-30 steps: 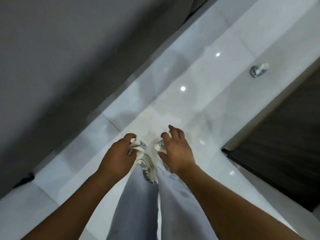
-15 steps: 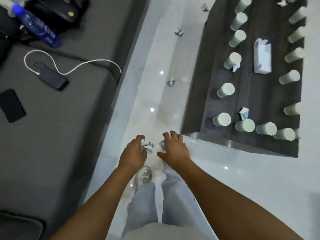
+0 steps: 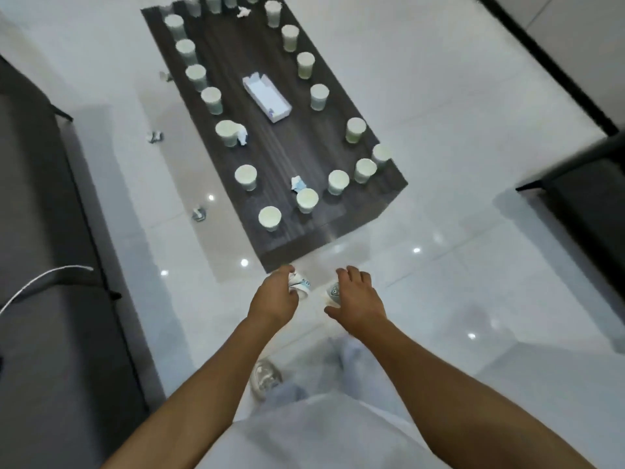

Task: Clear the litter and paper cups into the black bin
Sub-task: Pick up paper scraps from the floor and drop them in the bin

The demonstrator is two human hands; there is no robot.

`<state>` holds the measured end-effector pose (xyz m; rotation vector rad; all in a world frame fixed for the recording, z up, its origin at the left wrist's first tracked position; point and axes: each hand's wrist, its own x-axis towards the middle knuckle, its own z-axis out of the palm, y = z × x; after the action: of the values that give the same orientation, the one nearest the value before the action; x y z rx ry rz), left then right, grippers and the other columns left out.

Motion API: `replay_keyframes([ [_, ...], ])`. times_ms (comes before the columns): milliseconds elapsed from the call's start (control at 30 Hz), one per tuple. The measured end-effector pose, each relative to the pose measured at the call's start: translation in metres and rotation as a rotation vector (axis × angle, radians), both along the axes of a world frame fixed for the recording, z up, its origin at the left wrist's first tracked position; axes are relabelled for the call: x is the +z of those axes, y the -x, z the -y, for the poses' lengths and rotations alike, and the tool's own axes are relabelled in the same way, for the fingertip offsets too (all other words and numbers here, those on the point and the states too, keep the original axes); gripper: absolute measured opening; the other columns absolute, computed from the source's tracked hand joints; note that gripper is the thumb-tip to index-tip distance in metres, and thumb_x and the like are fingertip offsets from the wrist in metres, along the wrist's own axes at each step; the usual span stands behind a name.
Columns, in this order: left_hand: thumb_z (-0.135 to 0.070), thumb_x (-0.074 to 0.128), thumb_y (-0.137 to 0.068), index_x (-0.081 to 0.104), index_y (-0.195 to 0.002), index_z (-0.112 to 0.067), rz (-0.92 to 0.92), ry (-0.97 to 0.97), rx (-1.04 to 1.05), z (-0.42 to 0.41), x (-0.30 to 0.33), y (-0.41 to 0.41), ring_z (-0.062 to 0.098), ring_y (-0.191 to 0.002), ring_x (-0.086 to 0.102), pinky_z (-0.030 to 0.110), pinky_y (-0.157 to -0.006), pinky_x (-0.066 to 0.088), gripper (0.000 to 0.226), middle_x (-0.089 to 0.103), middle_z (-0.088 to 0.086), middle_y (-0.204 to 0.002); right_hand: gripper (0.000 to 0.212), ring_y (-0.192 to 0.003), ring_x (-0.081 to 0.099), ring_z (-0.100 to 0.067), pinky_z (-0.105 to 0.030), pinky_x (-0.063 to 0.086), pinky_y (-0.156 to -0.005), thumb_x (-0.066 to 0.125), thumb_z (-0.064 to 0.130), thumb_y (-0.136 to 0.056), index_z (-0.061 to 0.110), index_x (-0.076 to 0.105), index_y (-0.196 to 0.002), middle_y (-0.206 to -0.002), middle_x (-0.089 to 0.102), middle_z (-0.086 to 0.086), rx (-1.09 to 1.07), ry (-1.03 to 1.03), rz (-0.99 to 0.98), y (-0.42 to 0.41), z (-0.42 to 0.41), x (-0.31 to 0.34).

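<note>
Fingers of the left hand (image 3: 274, 297) curl round a crumpled paper cup (image 3: 300, 286), white with blue marks. Fingers of the right hand (image 3: 359, 299) curl over another squashed cup (image 3: 333, 293), and the two hands are near each other, above the white floor (image 3: 456, 137). Just beyond them stands a dark table (image 3: 267, 154). Many pale paper cups (image 3: 270, 218) stand upright along its edges, with a white box (image 3: 267, 96) in the middle and scraps of crumpled paper (image 3: 298, 183) between them. More bits of litter (image 3: 199, 213) lie on the floor left of the table. A grey sofa (image 3: 50, 299) is on the left, with a white cable (image 3: 40, 282) on it.
</note>
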<state>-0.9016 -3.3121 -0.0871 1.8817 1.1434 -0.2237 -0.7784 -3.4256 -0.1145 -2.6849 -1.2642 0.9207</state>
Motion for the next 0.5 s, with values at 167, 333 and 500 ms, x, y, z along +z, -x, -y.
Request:
replay_keyframes([
  [167, -0.013, 0.057, -0.092, 0.046, -0.131, -0.015, -0.008, -0.004, -0.207, 0.048, 0.001, -0.145, 0.025, -0.11, 0.059, 0.028, -0.092, 0.046, 0.04, 0.059, 0.008, -0.125, 0.068, -0.128, 0.035, -0.027, -0.034, 0.041, -0.098, 0.069, 0.039, -0.081, 0.015, 0.036, -0.136, -0.142, 0.037, -0.007, -0.119, 0.007, 0.051, -0.116, 0.069, 0.005],
  [333, -0.011, 0.053, -0.093, 0.044, -0.131, -0.014, -0.004, 0.014, -0.32, 0.099, -0.002, -0.272, 0.025, -0.113, 0.057, 0.032, -0.098, 0.046, 0.04, 0.058, 0.009, -0.127, 0.066, -0.124, 0.036, -0.027, -0.034, 0.045, -0.091, 0.068, 0.037, -0.079, 0.014, 0.038, -0.133, -0.138, 0.038, -0.007, -0.133, 0.045, 0.068, -0.228, 0.129, 0.003],
  [500, -0.01, 0.051, -0.094, 0.044, -0.133, -0.014, -0.005, -0.003, -0.421, 0.129, -0.002, -0.363, 0.025, -0.113, 0.056, 0.029, -0.097, 0.043, 0.04, 0.058, 0.009, -0.126, 0.069, -0.126, 0.034, -0.028, -0.035, 0.045, -0.093, 0.068, 0.037, -0.08, 0.013, 0.035, -0.136, -0.14, 0.036, -0.008, -0.209, 0.065, 0.044, -0.317, 0.166, 0.006],
])
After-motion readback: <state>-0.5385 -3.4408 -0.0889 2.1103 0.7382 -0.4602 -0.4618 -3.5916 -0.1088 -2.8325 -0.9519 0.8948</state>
